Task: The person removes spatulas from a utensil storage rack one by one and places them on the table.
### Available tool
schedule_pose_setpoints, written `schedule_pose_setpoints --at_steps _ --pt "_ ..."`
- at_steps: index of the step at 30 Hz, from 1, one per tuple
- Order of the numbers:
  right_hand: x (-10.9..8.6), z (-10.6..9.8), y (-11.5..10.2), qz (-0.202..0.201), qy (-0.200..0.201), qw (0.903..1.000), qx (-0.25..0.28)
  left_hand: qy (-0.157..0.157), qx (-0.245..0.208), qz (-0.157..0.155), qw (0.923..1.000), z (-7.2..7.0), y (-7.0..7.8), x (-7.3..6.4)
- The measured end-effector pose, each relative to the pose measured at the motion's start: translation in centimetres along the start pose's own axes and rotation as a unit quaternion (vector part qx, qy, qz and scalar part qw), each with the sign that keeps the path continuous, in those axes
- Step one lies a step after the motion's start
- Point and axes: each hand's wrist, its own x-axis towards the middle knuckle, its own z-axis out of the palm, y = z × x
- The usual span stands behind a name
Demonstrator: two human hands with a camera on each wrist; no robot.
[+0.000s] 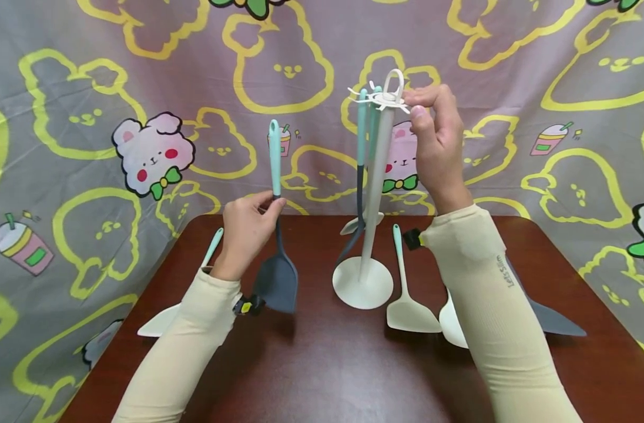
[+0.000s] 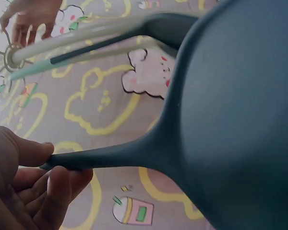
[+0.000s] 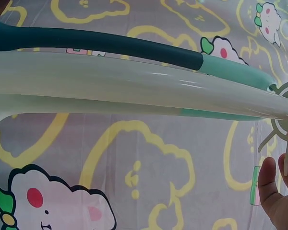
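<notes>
From the left, we see a pale spatula (image 1: 162,322) on the table (image 1: 332,364), then the left hand (image 1: 250,228) pinching a dark spatula (image 1: 277,282) upright just below its turquoise handle (image 1: 275,158). Right of it we see two utensils (image 1: 361,135) hanging from the white stand (image 1: 376,194), and the right hand (image 1: 439,141) pinching the stand's hooked top (image 1: 386,101)

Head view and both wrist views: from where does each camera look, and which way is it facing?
Head: worn on the head, facing forward and down; left hand, right hand and sleeves show over the table.
Left wrist: worn there, facing the dark turner; both hands show.
Right wrist: worn there, facing the rack; right hand partly shows.
Both wrist views share the rack and curtain.
</notes>
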Motion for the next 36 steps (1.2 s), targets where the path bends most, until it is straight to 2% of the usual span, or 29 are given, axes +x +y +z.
schedule_pose_setpoints --at_steps 4,11,14,25,29,36 --pt "0.1 0.1 0.1 0.004 -0.002 1.0000 -0.001 -0.034 0.027 -0.020 0.9989 -0.5 -1.3 0.7" --pt "0.1 0.1 0.1 0.003 -0.005 1.0000 -0.002 -0.115 0.034 -0.090 0.9887 -1.1 -4.2 1.5" --pt "0.1 0.2 0.2 0.005 -0.006 1.0000 -0.001 -0.128 0.044 -0.101 0.9857 -1.3 -5.1 1.5" --pt "0.2 0.1 0.1 0.014 -0.003 0.9999 0.000 -0.165 0.065 -0.129 0.9756 -1.4 -7.0 1.5" --pt "0.1 0.0 0.0 0.015 -0.008 0.9999 -0.003 -0.196 0.087 -0.138 0.9671 -1.4 -8.1 1.3" --pt "0.0 0.0 0.0 0.010 -0.009 0.9999 0.001 -0.244 0.099 -0.177 0.9483 -1.4 -9.6 0.6"
